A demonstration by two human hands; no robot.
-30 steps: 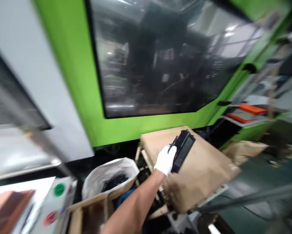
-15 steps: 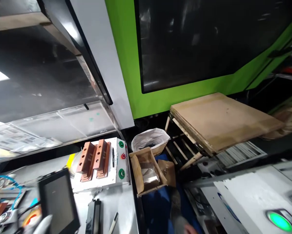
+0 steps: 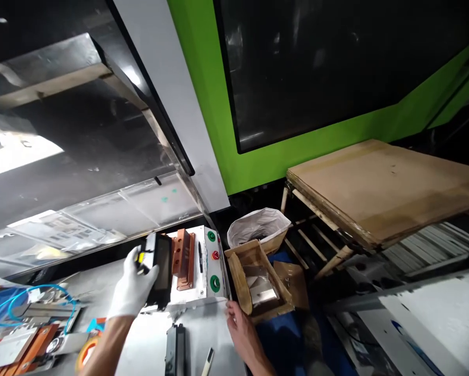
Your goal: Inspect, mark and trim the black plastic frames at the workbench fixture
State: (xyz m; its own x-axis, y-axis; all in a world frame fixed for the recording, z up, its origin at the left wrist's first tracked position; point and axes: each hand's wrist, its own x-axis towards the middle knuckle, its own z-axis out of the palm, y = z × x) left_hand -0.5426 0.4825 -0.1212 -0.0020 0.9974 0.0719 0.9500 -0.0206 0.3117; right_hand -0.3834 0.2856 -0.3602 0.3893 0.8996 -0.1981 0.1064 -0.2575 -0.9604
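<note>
My left hand [image 3: 130, 290], in a white glove, is closed on a flat black rectangular part [image 3: 160, 269] with a dark screen-like face. It holds the part upright over the white control box [image 3: 209, 271], right beside two copper blocks [image 3: 183, 255]. My right hand [image 3: 238, 326] is bare, holds nothing, and rests with loose fingers on the worktable's right edge [image 3: 219, 339], just below the control box. Another long black part [image 3: 175, 350] lies flat on the table between my arms.
The control box carries green and red buttons [image 3: 214, 255] and a pen. An open cardboard box [image 3: 258, 279] and a white-bagged bin [image 3: 258, 225] stand right of the table. A cardboard sheet [image 3: 387, 183] lies on a wooden rack. Blue cable [image 3: 31, 297] and a tape roll [image 3: 86, 354] lie left.
My view swung from the cardboard sheet down to the worktable. My gloved left hand carried the black part from the sheet to the copper blocks, and my right hand came to the table edge.
</note>
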